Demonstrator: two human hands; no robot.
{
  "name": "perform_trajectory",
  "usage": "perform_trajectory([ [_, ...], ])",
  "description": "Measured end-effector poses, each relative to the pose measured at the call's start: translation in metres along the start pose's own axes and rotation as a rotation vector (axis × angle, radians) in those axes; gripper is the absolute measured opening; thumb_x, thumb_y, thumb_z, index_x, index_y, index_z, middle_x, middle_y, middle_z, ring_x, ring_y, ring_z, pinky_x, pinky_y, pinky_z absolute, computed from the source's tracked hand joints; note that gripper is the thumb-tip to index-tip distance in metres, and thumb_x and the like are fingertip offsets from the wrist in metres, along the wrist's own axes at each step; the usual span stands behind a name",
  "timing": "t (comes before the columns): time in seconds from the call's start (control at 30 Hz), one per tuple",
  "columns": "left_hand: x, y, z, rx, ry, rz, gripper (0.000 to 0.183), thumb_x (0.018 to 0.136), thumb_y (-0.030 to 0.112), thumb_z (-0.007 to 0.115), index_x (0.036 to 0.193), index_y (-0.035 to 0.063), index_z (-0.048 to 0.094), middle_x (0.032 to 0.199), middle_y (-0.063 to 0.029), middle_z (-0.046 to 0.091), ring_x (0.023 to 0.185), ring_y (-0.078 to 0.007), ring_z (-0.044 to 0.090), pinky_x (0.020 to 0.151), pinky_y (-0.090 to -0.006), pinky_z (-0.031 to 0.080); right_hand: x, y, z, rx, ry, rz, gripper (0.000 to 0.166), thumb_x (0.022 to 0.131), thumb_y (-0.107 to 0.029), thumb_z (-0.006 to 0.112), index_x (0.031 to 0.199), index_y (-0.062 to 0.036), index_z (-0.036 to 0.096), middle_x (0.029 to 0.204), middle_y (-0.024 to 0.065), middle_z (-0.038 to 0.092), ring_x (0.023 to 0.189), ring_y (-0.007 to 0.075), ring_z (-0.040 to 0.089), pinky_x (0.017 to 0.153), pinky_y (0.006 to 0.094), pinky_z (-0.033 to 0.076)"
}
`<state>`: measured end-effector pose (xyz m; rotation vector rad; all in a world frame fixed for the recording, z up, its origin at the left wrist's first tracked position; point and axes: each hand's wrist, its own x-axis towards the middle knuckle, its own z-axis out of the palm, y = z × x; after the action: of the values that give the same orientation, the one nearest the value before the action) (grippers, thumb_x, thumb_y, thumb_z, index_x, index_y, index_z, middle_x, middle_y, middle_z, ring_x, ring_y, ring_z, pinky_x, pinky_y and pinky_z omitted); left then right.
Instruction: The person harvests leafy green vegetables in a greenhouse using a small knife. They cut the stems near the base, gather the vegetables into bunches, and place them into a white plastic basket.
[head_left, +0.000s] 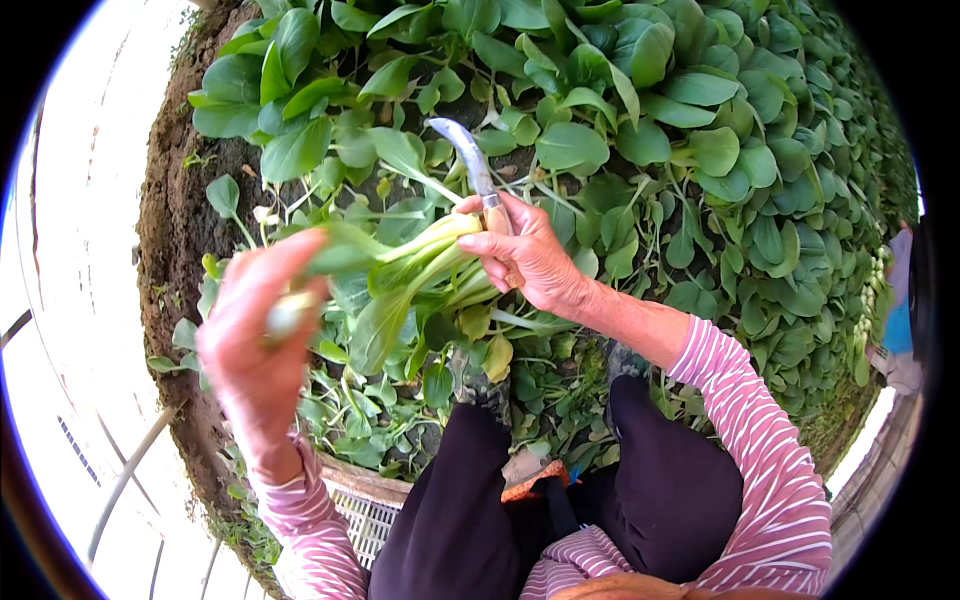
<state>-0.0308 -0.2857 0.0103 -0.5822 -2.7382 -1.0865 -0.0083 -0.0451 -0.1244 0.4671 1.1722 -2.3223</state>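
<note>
My right hand (529, 255) grips the wooden handle of a small curved knife (474, 161), its blade pointing up and away from me. The same hand pinches the pale base of a bok choy plant (431, 251) between thumb and fingers. Leaves of this plant hang down to the left, above the bed. My left hand (259, 337) is blurred at the left, its fingers curled around a pale leaf stalk (292, 313). A blurred green leaf (345, 249) spans from its fingertips to the plant; whether it is still attached I cannot tell.
Dense standing bok choy (757, 165) fills the far and right sides. Loose cut leaves (367, 420) lie on the ground near my feet. A white plastic crate (364, 517) stands by my left leg. Bare soil (169, 202) edges the bed. Another person (898, 322) is at far right.
</note>
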Motion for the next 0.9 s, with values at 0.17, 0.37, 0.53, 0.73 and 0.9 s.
perform_trajectory([
  [0.17, -0.011, -0.001, 0.051, 0.155, -0.594, -0.095, 0.045, 0.084, 0.014, 0.073, 0.125, 0.0018, 0.059, 0.112, -0.0187, 0.068, 0.096, -0.0362, 0.067, 0.08, -0.0385, 0.053, -0.007, 0.01, 0.018, -0.051, -0.093, 0.002, 0.032, 0.084, -0.011, 0.077, 0.11, -0.0042, 0.059, 0.073, -0.0026, 0.058, 0.046, 0.0021, 0.045, 0.037, 0.0195, 0.034],
  [0.37, -0.01, -0.039, 0.082, 0.049, -0.649, -0.039, 0.032, 0.086, 0.015, 0.07, 0.115, 0.0034, 0.06, 0.097, -0.0191, 0.068, 0.084, -0.0382, 0.066, 0.07, -0.0435, 0.051, 0.004, 0.012, -0.011, -0.682, 0.044, -0.222, 0.026, 0.083, -0.014, 0.078, 0.098, -0.0039, 0.058, 0.071, -0.0031, 0.053, 0.052, 0.0047, 0.043, 0.043, 0.0226, 0.035],
  [0.53, -0.032, -0.092, 0.127, 0.182, -0.667, 0.101, 0.028, 0.087, 0.018, 0.067, 0.113, 0.0062, 0.062, 0.094, -0.016, 0.069, 0.082, -0.0388, 0.065, 0.07, -0.0442, 0.052, -0.002, -0.012, -0.051, -0.985, 0.167, -0.222, 0.026, 0.086, -0.022, 0.073, 0.091, -0.0025, 0.055, 0.069, 0.0002, 0.052, 0.061, 0.011, 0.049, 0.052, 0.0283, 0.042],
  [0.73, -0.034, -0.119, 0.138, 0.083, -0.779, 0.026, 0.034, 0.092, 0.026, 0.064, 0.119, 0.0052, 0.063, 0.096, -0.0193, 0.069, 0.086, -0.0404, 0.065, 0.077, -0.0449, 0.052, -0.009, -0.032, -0.067, -0.773, 0.137, 0.045, 0.029, 0.094, -0.031, 0.063, 0.101, -0.0032, 0.059, 0.068, 0.0014, 0.055, 0.052, 0.0066, 0.05, 0.043, 0.0241, 0.041],
  [0.9, 0.011, -0.1, 0.108, -0.016, -0.363, -0.071, 0.029, 0.093, 0.026, 0.065, 0.117, 0.01, 0.065, 0.097, -0.0202, 0.07, 0.085, -0.0362, 0.069, 0.07, -0.0414, 0.055, 0.042, -0.032, -0.033, -0.532, 0.048, 0.079, 0.031, 0.096, -0.031, 0.059, 0.103, -0.0007, 0.055, 0.069, 0.0048, 0.061, 0.044, 0.0047, 0.045, 0.036, 0.0214, 0.032],
])
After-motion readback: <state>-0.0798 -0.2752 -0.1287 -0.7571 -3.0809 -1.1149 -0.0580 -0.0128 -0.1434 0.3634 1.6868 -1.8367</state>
